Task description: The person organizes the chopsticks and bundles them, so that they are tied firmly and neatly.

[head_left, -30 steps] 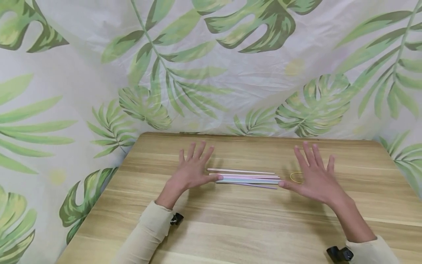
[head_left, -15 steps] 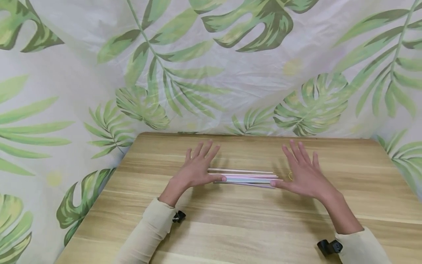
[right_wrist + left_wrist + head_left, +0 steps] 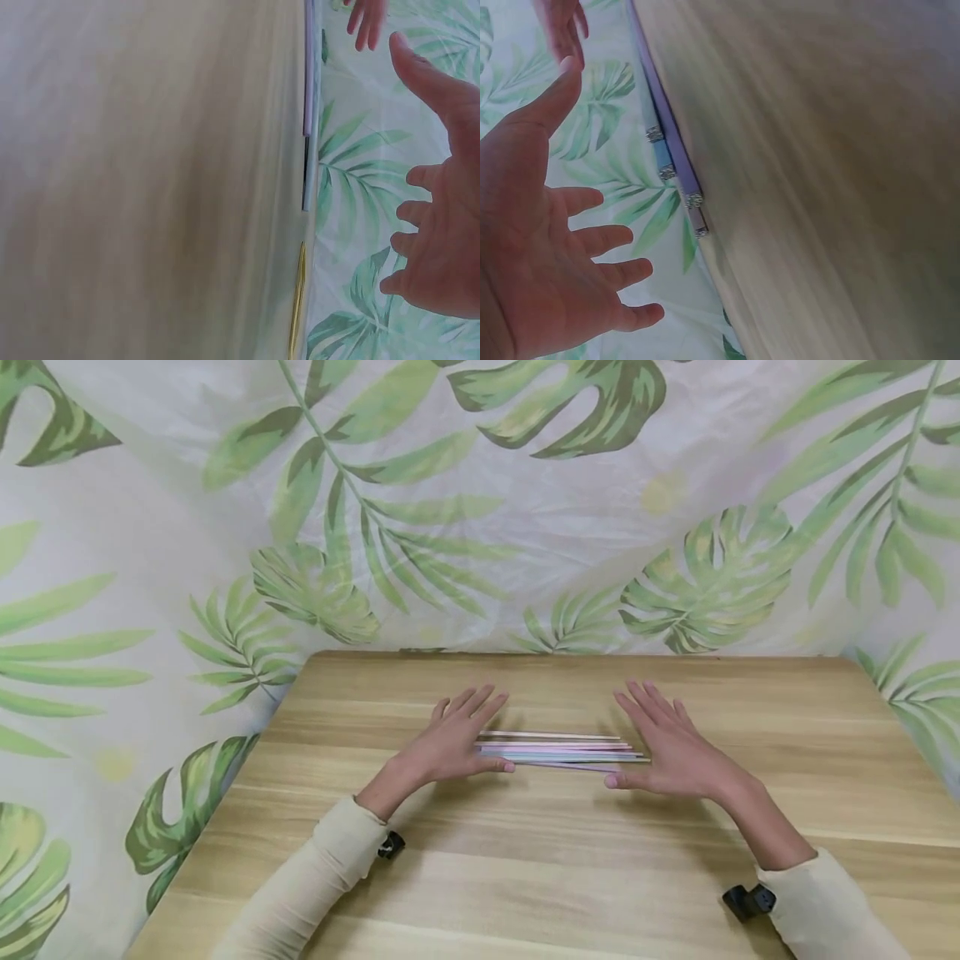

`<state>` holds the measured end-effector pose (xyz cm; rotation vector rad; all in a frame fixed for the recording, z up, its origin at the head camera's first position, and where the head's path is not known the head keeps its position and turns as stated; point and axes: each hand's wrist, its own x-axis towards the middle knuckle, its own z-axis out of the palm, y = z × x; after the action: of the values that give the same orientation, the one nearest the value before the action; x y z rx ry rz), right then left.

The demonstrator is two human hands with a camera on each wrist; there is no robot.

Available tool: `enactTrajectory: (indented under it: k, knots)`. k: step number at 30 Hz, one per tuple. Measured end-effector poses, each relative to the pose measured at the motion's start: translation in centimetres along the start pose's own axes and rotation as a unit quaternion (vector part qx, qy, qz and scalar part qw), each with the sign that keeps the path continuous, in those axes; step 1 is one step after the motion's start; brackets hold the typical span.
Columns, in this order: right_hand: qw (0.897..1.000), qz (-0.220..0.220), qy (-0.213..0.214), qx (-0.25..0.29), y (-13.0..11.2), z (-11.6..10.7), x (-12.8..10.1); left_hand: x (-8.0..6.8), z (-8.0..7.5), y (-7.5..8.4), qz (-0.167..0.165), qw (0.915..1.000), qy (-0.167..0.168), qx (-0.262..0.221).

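Several thin pastel sticks [image 3: 562, 748], white, pink, blue and purple, lie side by side across the table. My left hand [image 3: 442, 745] hovers over their left ends with its fingers spread and thumb pointing inward. Facing it at the right ends, my right hand [image 3: 678, 753] is also spread, holding nothing. The left wrist view shows small greyish ends on the sticks [image 3: 676, 154], apart from the fingers. A thin yellow loop [image 3: 297, 300], like a rubber band, lies just past the right stick ends in the right wrist view; my right hand hides it in the head view.
The wood-grain table [image 3: 540, 877] ends at a far edge against a leaf-patterned cloth [image 3: 570, 527]. Small black cameras sit at both wrists, including the right wrist camera [image 3: 750, 902] by the sleeve.
My right hand has moved left, over the right stick ends, covering the yellow loop. My left hand has shifted slightly right. The two hands are closer together.
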<state>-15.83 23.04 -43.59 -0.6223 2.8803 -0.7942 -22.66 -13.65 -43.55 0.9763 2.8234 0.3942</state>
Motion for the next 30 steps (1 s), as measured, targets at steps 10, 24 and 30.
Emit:
enactTrajectory:
  k: [10,24,30]
  knots:
    - [0.999,-0.030,-0.024,0.011,-0.5,0.6,0.3,-0.2,-0.1,-0.3,0.013,0.9995,0.015,-0.026]
    - [0.998,-0.048,-0.023,0.026,0.2,2.7,0.5,-0.3,1.4,-0.6,0.039,0.9926,-0.002,-0.115]
    - [0.998,-0.058,-0.010,0.032,0.4,2.9,0.9,0.2,1.6,-0.9,0.052,0.9917,0.011,-0.117]
